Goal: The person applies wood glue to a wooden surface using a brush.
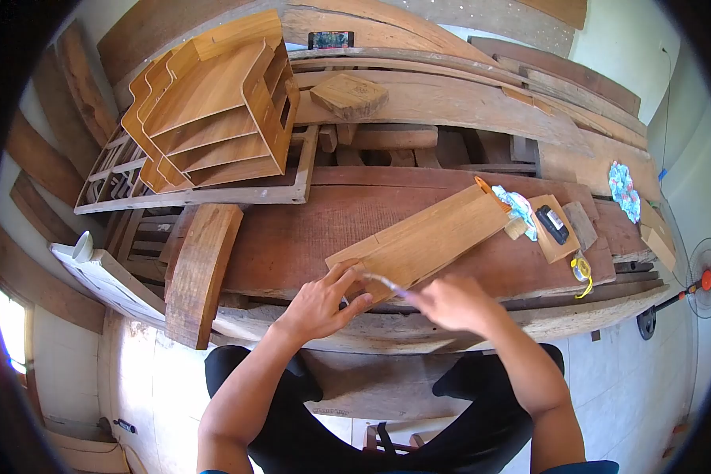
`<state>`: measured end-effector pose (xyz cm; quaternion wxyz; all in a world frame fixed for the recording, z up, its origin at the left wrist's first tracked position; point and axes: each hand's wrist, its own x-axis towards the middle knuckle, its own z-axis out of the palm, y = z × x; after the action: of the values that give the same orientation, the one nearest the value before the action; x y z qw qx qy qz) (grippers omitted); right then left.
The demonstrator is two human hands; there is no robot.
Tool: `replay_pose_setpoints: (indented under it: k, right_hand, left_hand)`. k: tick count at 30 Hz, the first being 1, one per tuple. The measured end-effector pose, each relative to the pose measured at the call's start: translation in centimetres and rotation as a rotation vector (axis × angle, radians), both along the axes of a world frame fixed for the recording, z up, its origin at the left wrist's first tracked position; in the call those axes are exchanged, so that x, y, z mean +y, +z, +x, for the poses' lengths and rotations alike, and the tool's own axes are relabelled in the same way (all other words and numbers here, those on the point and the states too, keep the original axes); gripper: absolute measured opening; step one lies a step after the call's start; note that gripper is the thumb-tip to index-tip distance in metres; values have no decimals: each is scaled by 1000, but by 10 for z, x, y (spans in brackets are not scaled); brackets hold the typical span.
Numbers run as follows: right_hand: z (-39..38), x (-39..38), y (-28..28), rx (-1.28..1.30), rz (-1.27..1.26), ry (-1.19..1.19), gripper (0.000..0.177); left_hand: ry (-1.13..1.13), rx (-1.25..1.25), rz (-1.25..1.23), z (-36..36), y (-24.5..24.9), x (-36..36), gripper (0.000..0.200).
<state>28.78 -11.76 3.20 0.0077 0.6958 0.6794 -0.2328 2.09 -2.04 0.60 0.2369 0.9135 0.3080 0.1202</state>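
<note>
From my remote view, a light wooden board (434,237) lies slantwise on a reddish plank (284,225), its near end under the loosely spread fingers of my left hand (324,302), while my right hand (454,303), just beside its near edge, grips a slim, blurred tool (390,285).

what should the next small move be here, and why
Probably ease the left hand slightly away from the tool's tip while still steadying the wooden piece. Its fingers are at that piece's near end, right by the tip of the thin tool in the right hand.
</note>
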Motion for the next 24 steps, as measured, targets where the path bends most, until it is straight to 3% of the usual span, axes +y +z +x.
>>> replay_pose_setpoints:
  k: [2, 5, 6, 9, 14, 17, 18, 21, 22, 24]
  right_hand:
    - [11, 8, 5, -63, -41, -120, 78]
    - [-1, -2, 7, -94, 28, -67, 77]
    - [-6, -6, 5, -47, 44, 70, 75]
    - [5, 7, 21, -26, -104, -153, 67]
    - [-1, -12, -5, -20, 107, 115, 64]
    - [8, 8, 13, -79, -40, -181, 62]
    - [8, 7, 11, -200, 106, -189, 65]
    - [-5, -6, 16, -70, -21, 52, 64]
    - [-3, -10, 0, 45, 45, 126, 69]
    - [7, 3, 8, -37, 19, -56, 67]
  left_hand:
    - [-4, -17, 7, -1, -1, -4, 47]
    - [8, -49, 23, 1, -3, -1, 46]
    - [9, -46, 6, 1, -3, 0, 47]
    - [51, 15, -43, 0, -1, -2, 53]
    - [64, -13, -46, 1, -4, 2, 63]
    - [64, 0, -52, 0, -6, -1, 63]
    - [69, 20, -53, 1, -4, -2, 63]
    - [76, 34, -57, 2, -5, 1, 64]
    - [70, 37, -61, 2, -5, 2, 64]
    - [58, 10, -63, 1, -3, 1, 64]
